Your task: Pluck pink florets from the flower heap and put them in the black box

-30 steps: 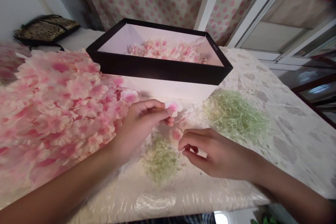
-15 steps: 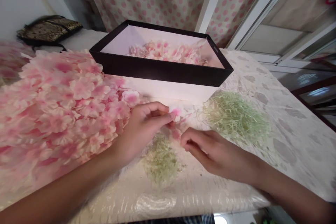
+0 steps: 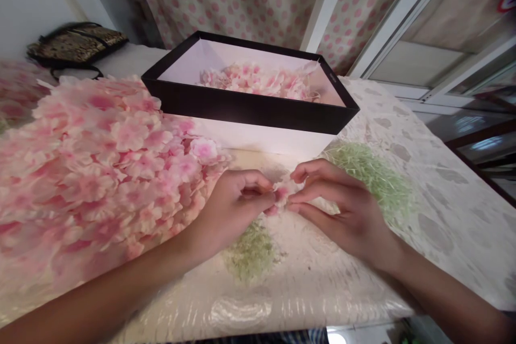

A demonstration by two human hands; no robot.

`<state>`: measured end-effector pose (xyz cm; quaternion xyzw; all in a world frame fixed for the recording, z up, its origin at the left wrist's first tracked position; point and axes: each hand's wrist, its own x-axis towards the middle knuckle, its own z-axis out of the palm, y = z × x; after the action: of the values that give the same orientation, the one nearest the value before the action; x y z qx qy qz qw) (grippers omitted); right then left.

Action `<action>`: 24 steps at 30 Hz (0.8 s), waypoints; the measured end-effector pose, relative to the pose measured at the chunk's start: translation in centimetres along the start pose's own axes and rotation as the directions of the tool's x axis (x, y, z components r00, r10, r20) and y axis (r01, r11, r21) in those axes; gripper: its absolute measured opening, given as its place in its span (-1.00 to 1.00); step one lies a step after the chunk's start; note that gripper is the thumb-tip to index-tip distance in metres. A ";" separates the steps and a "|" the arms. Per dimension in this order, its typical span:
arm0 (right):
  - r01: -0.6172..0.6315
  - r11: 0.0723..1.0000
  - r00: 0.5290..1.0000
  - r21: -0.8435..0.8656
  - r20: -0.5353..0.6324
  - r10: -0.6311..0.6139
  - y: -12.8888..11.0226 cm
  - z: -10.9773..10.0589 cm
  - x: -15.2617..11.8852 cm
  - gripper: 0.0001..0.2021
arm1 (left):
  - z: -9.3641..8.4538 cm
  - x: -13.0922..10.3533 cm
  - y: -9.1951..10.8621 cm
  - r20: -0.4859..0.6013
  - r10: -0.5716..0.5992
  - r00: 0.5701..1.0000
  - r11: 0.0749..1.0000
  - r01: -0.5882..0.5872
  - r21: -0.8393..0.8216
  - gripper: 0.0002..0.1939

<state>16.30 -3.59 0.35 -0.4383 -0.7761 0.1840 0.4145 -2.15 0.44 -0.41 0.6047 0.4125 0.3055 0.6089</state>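
My left hand [image 3: 237,204] pinches a small pink-and-white artificial flower [image 3: 282,192] between thumb and fingertips, low over the table. Facing it from the right, my right hand [image 3: 344,207] has its fingers apart and curved, their tips right beside the petals; whether they touch is hard to see. Left of my hands rises a big heap of pink artificial flowers [image 3: 121,172]. Below the held flower lies a small tuft of pale green plastic stems [image 3: 252,252]. A larger pile of green stems [image 3: 379,177] sits behind my right hand, partly covered by it.
Beyond my hands stands a white box [image 3: 250,113] with a black rim, holding pink flowers [image 3: 258,80]. A patterned bag [image 3: 76,43] rests at the back left. The table has a pale patterned cloth [image 3: 443,215], and a dotted curtain [image 3: 234,0] hangs behind.
My right hand has moved up and its fingers have spread beside the flower. My left hand has shifted slightly right and down, still pinching the flower.
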 end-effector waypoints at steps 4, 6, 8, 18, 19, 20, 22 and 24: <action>-0.099 0.991 0.994 0.094 0.054 0.095 0.7 0.7 0.0 -0.92 | 0.2 -0.2 0.1 0.046 -0.015 0.999 1.000 0.014 0.012 -0.89; -0.133 0.981 0.990 0.143 0.063 0.125 0.9 0.9 -0.1 -0.91 | 0.2 -0.3 0.1 0.069 -0.032 0.997 0.999 0.031 0.012 -0.90; -0.136 0.976 0.990 0.169 0.057 0.128 0.9 1.0 -0.2 -0.89 | 0.2 -0.4 0.1 0.082 -0.038 0.996 0.999 0.037 0.014 -0.91; -0.472 0.794 0.881 0.384 0.245 0.406 0.3 0.9 -0.2 -0.86 | 0.2 -0.3 -0.4 0.100 0.345 0.933 0.887 -0.359 0.292 -0.88; -0.483 0.785 0.874 0.387 0.262 0.409 0.4 0.8 -0.1 -0.86 | 0.2 -0.3 -0.4 0.107 0.391 0.914 0.846 -0.403 0.350 -0.87; -0.482 0.783 0.875 0.392 0.268 0.404 0.4 0.8 -0.1 -0.89 | 0.2 -0.4 -0.4 0.108 0.430 0.896 0.806 -0.436 0.401 -0.87; -0.457 0.794 0.888 0.401 0.256 0.382 0.5 0.9 -0.1 -0.94 | 0.2 -0.6 -0.3 0.103 0.483 0.870 0.749 -0.471 0.466 -0.86; -0.418 0.817 0.908 0.398 0.225 0.355 0.7 1.0 -0.2 -0.92 | 0.3 -0.8 -0.1 0.111 0.490 0.865 0.742 -0.481 0.468 -0.87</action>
<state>15.91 -3.23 -0.81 -0.4684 -0.6364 0.4639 0.4005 -2.30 -0.39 -0.46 0.8197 0.3092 0.3468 0.3351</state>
